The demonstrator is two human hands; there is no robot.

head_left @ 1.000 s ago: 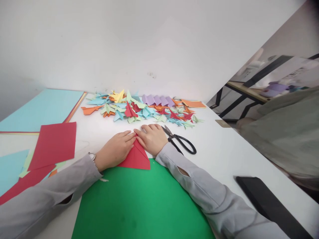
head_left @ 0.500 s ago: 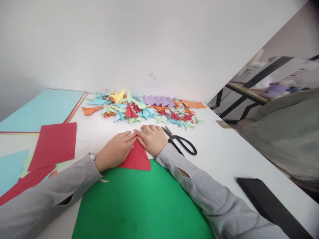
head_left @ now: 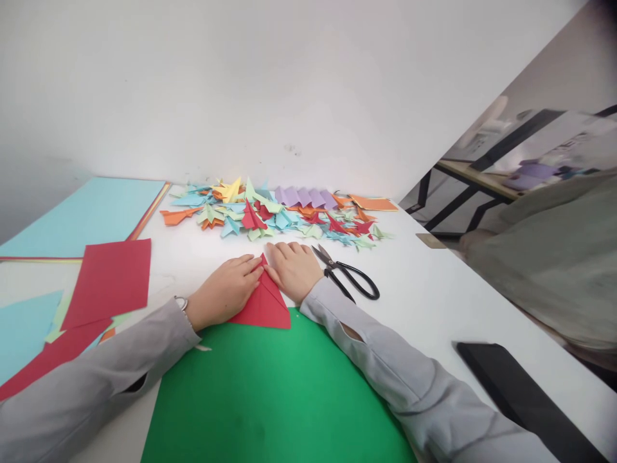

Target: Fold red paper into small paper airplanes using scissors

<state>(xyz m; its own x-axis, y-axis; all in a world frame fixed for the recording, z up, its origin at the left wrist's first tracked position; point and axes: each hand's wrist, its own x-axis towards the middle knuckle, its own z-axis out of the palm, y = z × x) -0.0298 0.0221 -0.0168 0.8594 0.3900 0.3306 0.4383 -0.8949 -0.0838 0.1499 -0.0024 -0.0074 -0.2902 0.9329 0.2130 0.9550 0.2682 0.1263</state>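
A folded piece of red paper [head_left: 265, 306] with creases and a point at its far end lies partly on the green mat and partly on the white table. My left hand [head_left: 225, 289] rests flat over its left side, fingers stretched toward the tip. At the right edge, my right hand [head_left: 295, 269] lies on the table with its fingers apart and its thumb touching the paper near the point. Black-handled scissors [head_left: 348, 273] lie just right of my right hand, blades toward the wall. The paper's left part is hidden under my left hand.
Behind my hands, folded paper planes [head_left: 253, 215] lie heaped along the wall beside pleated purple paper [head_left: 305, 197]. Red sheets [head_left: 113, 280] and a stack of large blue sheets [head_left: 91, 215] are at left. A black flat object [head_left: 520, 392] lies right; a person [head_left: 544, 257] is beyond.
My right hand's thumb and fingers have shifted slightly right, off the paper's tip, so the point now shows. My left hand stays on the red paper.
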